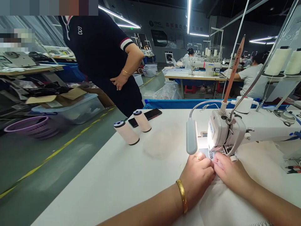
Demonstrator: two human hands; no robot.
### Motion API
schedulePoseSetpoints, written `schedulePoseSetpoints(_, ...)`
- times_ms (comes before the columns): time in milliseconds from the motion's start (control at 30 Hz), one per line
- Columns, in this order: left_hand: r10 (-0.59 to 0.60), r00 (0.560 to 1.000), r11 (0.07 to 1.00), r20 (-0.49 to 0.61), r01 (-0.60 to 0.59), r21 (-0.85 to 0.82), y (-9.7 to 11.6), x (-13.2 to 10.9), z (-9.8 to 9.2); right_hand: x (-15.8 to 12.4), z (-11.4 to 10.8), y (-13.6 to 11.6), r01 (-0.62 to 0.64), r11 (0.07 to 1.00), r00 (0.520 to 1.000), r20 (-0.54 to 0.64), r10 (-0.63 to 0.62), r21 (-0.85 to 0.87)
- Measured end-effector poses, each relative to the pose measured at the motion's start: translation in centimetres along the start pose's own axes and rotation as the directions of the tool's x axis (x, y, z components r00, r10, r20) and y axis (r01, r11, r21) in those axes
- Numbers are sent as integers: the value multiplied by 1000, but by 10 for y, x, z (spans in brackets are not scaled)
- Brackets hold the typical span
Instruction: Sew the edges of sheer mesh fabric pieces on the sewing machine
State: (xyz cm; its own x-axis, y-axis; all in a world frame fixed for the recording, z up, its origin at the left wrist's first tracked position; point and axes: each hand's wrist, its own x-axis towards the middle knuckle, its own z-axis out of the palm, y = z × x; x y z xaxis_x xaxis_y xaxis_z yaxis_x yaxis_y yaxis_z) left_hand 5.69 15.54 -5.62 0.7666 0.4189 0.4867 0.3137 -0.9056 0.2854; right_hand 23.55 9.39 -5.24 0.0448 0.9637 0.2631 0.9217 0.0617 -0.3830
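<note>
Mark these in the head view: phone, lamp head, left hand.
phone (151, 115): head view, middle of its dark screen.
lamp head (192, 136): head view, centre of the grey housing.
left hand (196, 175): head view, back of the hand.

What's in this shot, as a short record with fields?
left hand: pinches white fabric at the sewing machine needle
right hand: fingers on the same fabric, grip hidden
table: two thread spools, black phone, gooseneck lamp
nearby: person in dark clothes stands beside the table
</note>
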Motion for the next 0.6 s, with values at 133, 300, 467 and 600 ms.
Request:
schedulePoseSetpoints(133,-23,999,1000,34,23,-12,-1,-3,-2,-9,-1,10,107,983,992,-52,-116,-152)
schedulePoseSetpoints(300,-51,999,999,21,51,-9,0,-6,-2,-21,-16,9,355,902,913,-116,-391,-246)
schedulePoseSetpoints(467,-54,999,999,-6,54,0,1,-8,-3,-19,-19,7,452,889,892,60,-448,-77)
schedulePoseSetpoints(600,-78,996,996,34,77,36,4,-9,-5,-14,-14,15,367,926,929,85,-360,-91)
